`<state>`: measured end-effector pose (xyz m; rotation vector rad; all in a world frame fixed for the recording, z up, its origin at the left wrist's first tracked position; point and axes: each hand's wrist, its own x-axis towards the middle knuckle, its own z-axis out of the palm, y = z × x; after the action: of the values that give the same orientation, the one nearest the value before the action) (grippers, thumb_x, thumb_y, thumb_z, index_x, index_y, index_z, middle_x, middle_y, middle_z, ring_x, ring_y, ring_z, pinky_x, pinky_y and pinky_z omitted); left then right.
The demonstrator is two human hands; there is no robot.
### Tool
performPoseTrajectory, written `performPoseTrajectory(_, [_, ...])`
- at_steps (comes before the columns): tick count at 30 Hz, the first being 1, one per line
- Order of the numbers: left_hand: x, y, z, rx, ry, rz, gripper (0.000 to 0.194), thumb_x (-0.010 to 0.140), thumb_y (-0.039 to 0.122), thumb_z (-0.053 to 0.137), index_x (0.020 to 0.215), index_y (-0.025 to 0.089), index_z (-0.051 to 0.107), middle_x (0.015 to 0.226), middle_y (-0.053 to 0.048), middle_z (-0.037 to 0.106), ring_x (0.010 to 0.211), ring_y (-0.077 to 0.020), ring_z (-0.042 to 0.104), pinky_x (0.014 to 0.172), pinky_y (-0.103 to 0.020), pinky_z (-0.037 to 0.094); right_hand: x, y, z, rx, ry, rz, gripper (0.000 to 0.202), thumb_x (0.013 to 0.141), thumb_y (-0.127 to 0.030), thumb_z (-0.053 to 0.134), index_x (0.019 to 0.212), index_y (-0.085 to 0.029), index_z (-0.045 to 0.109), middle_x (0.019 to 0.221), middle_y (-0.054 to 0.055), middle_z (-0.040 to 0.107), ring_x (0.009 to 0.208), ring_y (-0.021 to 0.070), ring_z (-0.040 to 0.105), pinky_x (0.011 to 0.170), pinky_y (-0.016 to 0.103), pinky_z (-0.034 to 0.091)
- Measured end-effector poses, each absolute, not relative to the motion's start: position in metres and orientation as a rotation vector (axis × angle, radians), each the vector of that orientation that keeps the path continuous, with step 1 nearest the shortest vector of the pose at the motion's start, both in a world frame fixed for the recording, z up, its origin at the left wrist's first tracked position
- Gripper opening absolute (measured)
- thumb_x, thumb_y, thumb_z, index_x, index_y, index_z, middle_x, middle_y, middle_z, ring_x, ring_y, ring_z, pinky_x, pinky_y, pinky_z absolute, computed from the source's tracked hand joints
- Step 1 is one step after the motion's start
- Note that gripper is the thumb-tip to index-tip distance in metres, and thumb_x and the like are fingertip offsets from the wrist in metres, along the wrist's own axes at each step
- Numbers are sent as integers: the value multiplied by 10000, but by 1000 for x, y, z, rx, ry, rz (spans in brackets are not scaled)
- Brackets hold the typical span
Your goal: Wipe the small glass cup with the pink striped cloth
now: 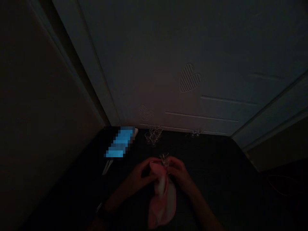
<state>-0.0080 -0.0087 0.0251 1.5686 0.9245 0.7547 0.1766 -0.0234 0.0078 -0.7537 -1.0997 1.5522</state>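
The scene is very dim. My left hand [146,171] is closed on the upper part of a pink and white cloth [160,205], which hangs down toward the bottom edge. My right hand [178,170] is closed on a small clear glass [165,158], beside the top of the cloth. The glass sits between the two hands, its rim toward the door. Where exactly the cloth touches the glass is too dark to tell.
Several small clear glasses [153,135] stand together at the back of the dark table [211,160]. More small clear items [196,132] lie back right. A blurred, lit screen [121,141] is at the left, a white cable below it. Behind rises a white door [156,64] with heart reliefs.
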Motion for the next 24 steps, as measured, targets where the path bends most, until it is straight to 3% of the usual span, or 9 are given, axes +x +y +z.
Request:
performPoseTrajectory(4, [-9,-8,15,1494,1217,702,451,639,354,678,1027,140,596,994,-85,660,958,-264,586,841,-374,464,182,-20,5,-759,-978,1512,113,702,-240,630,795,-189,589,717,-19,534,644,103,484,593,199,374])
performPoseTrajectory(9, [-12,-5,21,1455,1218,907,306,710,376,585,902,145,641,905,-47,690,867,-225,619,783,-319,485,191,-14,7,-903,-1016,1315,108,724,-265,618,795,-188,592,796,0,550,715,118,489,641,214,379])
performPoseTrajectory(12, [-15,0,23,1534,1353,983,330,721,388,571,922,133,627,886,-54,687,836,-225,623,771,-328,484,195,-13,10,-915,-1039,1262,114,761,-290,580,811,-188,589,838,16,575,746,127,500,676,231,380])
performPoseTrajectory(16, [-16,5,14,1599,1515,997,394,715,397,568,990,117,603,977,-92,664,894,-243,610,788,-345,479,191,-17,12,-855,-1118,1340,114,795,-305,540,799,-194,563,709,-3,554,691,126,498,663,239,377])
performPoseTrajectory(19, [-13,5,8,1659,1514,1012,432,711,357,573,1075,125,568,1086,-101,625,995,-244,577,859,-348,451,185,-20,11,-866,-1185,1389,91,781,-285,564,806,-197,564,743,-8,546,722,127,501,667,232,382])
performPoseTrajectory(24, [-7,-1,8,1683,1356,941,383,686,304,597,1041,161,583,1021,-59,654,922,-219,608,806,-316,482,181,-19,4,-916,-1322,1405,109,781,-296,571,800,-189,572,774,-4,543,752,132,499,673,232,387])
